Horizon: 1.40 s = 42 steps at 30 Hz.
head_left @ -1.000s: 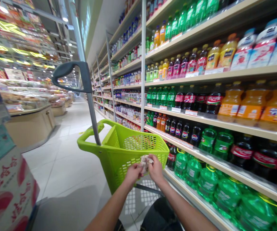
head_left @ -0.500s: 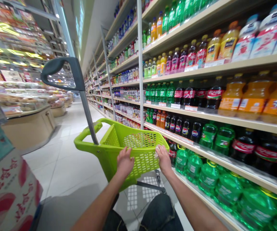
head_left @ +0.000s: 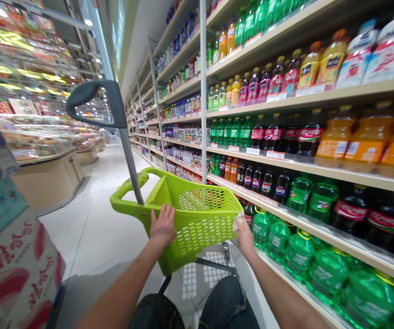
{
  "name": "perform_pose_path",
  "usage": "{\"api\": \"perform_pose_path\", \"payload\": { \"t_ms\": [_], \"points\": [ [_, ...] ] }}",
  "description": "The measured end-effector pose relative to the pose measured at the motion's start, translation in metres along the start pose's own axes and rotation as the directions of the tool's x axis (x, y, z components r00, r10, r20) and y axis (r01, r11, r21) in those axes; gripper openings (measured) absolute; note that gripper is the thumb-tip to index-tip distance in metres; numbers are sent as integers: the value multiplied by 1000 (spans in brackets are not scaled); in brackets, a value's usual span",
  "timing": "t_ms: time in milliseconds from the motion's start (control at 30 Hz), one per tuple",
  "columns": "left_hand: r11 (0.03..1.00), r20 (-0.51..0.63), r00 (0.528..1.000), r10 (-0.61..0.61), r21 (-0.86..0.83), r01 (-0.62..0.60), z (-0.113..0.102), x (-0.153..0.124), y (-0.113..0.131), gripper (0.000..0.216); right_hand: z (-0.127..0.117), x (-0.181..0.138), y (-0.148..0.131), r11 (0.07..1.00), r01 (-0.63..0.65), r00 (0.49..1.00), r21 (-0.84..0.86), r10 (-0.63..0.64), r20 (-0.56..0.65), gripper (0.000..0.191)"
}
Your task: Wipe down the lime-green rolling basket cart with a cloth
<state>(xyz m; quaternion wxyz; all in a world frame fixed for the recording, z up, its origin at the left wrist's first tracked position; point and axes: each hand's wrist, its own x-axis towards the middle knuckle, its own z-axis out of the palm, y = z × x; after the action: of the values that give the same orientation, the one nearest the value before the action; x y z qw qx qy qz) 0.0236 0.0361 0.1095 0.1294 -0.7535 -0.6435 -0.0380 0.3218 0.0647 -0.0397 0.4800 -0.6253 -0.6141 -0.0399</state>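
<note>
A lime green plastic shopping basket (head_left: 197, 219) on wheels stands in the aisle in front of me, with a grey pull handle (head_left: 96, 103) raised on a pole. My left hand (head_left: 162, 226) grips the basket's near rim, fingers curled over the edge. My right hand (head_left: 244, 230) presses a crumpled pale cloth (head_left: 238, 220) against the basket's right corner. The inside of the basket shows nothing in it.
Drink shelves (head_left: 286, 151) run along the right, with green, dark and orange bottles (head_left: 364, 139). A stack of printed cartons (head_left: 8, 265) stands at the left. Display counters (head_left: 42, 173) line the far left. White tiled floor (head_left: 104, 228) stretches ahead.
A second ago both hands held the crumpled cloth together in front of the basket. They have parted: the left went to the rim, the right carried the cloth along the rim to the right corner.
</note>
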Motion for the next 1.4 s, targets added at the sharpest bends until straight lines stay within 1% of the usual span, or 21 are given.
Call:
{"api": "perform_pose_path", "payload": {
  "t_ms": [100,200,267,333,367,433,500,533,633,700,767,867,933,1033,1100,1167,1233,1267,1300,1333,1400],
  "points": [
    [1000,-7,1000,11,-1,-11,1,-2,-2,70,5,-19,-9,995,84,994,49,-87,61,34],
    [1000,-24,1000,19,-6,-19,4,-3,-2,71,6,-6,-35,977,187,982,98,-188,-4,40],
    [1000,-34,999,26,-11,-26,5,-3,-2,71,12,4,-55,967,221,975,125,-219,-34,45],
    [999,-44,998,41,-18,-42,6,-5,-4,70,23,0,-72,958,243,968,152,-249,20,47],
    [998,-52,997,53,-20,-54,6,-6,-5,69,31,-8,-77,953,255,960,165,-270,77,46],
    [996,-67,994,82,-20,-84,8,-8,-8,67,44,-28,-85,937,294,920,187,-331,212,42],
    [994,-81,991,103,-15,-104,9,-10,-11,65,50,-41,-95,923,329,895,199,-372,247,39],
    [994,-86,991,107,-11,-109,9,-11,-11,64,51,-41,-101,915,348,896,204,-389,216,38],
    [994,-102,989,105,-5,-106,11,-13,-11,63,46,-22,-125,887,408,904,218,-426,42,43],
    [994,-108,989,105,-11,-107,13,-14,-11,63,46,-11,-134,881,420,903,216,-430,-2,45],
    [992,-122,986,118,-17,-121,16,-17,-12,62,50,-14,-134,893,408,902,193,-426,67,42],
    [988,-171,973,154,-6,-157,25,-24,-17,60,56,-30,-130,899,408,870,157,-435,232,36],
    [986,-214,963,165,0,-168,32,-28,-22,58,54,-30,-139,899,411,865,152,-437,246,36],
    [986,-268,950,158,0,-164,44,-37,-31,56,49,-11,-169,877,439,869,195,-469,158,40],
    [989,-285,948,144,0,-151,52,-43,-40,55,49,-2,-185,862,451,856,232,-491,160,40],
    [990,-288,949,127,-14,-137,57,-49,-51,54,55,-8,-190,866,429,832,256,-489,262,36],
    [989,-308,943,125,-39,-144,57,-54,-64,53,61,-21,-187,876,404,796,264,-479,371,33],
    [988,-328,937,123,-47,-146,55,-55,-70,53,64,-27,-186,874,406,784,268,-484,389,32],
    [989,-353,929,111,-51,-137,51,-56,-77,54,65,-30,-188,865,419,783,275,-498,372,32],
    [993,-381,921,78,-54,-106,44,-55,-83,55,66,-29,-194,853,438,795,285,-515,320,33],
    [997,-435,899,-50,-68,23,28,-50,-95,56,66,-16,-219,821,482,822,307,-545,165,35]
  ]
}}
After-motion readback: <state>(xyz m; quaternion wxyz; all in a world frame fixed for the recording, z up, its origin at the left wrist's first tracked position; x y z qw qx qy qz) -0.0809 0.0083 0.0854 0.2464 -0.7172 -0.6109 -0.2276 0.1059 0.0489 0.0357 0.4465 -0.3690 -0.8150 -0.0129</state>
